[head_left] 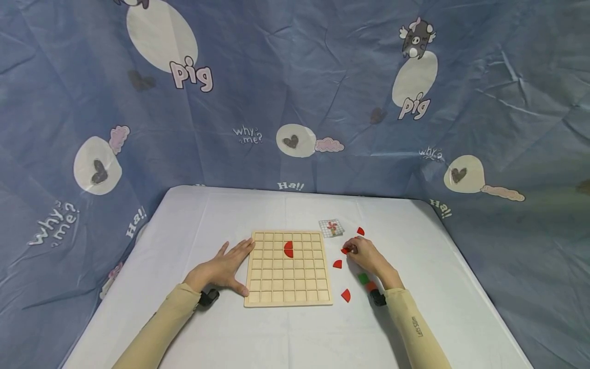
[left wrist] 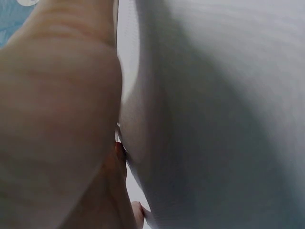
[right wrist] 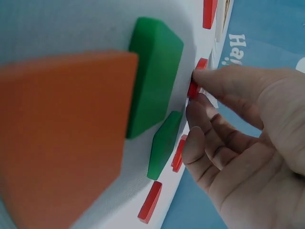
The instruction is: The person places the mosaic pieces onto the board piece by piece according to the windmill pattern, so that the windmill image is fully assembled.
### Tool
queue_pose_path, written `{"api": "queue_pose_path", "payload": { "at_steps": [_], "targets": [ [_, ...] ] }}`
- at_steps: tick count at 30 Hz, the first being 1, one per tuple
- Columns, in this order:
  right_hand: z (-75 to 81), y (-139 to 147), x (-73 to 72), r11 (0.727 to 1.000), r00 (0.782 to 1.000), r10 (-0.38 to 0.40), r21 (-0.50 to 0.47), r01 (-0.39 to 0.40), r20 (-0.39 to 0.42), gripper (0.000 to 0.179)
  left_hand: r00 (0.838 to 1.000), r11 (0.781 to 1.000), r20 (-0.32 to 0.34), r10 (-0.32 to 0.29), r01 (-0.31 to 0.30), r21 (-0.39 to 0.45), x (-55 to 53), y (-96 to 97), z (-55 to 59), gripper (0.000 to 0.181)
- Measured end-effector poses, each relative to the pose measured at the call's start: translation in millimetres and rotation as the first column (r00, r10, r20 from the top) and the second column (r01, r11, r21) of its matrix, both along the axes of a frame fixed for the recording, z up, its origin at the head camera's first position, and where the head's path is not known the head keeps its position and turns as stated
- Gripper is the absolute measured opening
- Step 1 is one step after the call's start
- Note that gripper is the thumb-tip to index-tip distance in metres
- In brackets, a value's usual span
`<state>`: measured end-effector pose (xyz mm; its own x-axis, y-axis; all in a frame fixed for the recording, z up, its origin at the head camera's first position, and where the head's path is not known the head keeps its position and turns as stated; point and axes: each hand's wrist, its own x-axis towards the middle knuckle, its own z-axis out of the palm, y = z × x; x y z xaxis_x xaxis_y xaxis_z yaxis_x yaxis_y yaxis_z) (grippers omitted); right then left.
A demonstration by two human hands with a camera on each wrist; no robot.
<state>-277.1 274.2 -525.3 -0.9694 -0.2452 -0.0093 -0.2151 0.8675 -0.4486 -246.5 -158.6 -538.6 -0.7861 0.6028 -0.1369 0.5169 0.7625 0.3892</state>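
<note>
A square wooden grid board lies on the white table. Spread along its left edge is my left hand, its thumb and fingertips touching the rim. Two red quarter-circle pieces, an upper one and a lower one, sit in neighbouring cells of the upper board. To the right of the board, my right hand pinches another red quarter-circle piece between thumb and fingers, close to the tabletop; the same piece shows partly in the right wrist view. The left wrist view shows mostly blurred hand and tablecloth.
Loose red quarter-circles lie near the right hand: one behind, one by the board, one nearer. Under the right wrist are green and orange blocks. A small pattern card lies at the board's far right corner.
</note>
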Motion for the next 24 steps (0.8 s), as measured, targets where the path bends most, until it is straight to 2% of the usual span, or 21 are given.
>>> {"api": "queue_pose_path", "payload": {
  "at_steps": [4,9,12,15,19,24],
  "targets": [
    [-0.5,2,0.9,1.000,0.999,0.023,-0.013,-0.024,-0.025,0.028,1.000,1.000,-0.006,-0.002,0.002,-0.003,-0.6,-0.2,-0.5,0.139],
    [-1.2,1,0.6,0.998,0.999,-0.041,-0.043,0.041,-0.008,0.015,1.000,1.000,-0.010,-0.003,0.003,-0.003,-0.8,-0.6,-1.4,0.139],
    [-0.7,0,0.9,0.997,0.997,-0.071,-0.034,0.071,0.007,0.021,1.000,1.000,-0.008,-0.001,0.001,-0.005,-0.8,-0.7,-1.5,0.140],
    [1.1,-1,3.2,0.997,0.998,-0.068,-0.022,0.068,-0.018,0.021,1.000,1.000,-0.008,-0.002,0.002,-0.007,-1.0,-0.8,-2.0,0.140],
    [5.0,-3,9.7,0.999,1.000,-0.002,-0.035,0.002,-0.002,0.016,1.000,1.000,-0.003,-0.003,0.003,-0.020,-1.6,-0.9,-2.8,0.140],
    [6.4,-9,16.5,0.991,0.984,0.120,-0.071,-0.112,0.131,0.021,1.000,1.000,0.004,0.000,0.000,-0.023,-2.0,-0.7,-3.7,0.141]
  ]
}}
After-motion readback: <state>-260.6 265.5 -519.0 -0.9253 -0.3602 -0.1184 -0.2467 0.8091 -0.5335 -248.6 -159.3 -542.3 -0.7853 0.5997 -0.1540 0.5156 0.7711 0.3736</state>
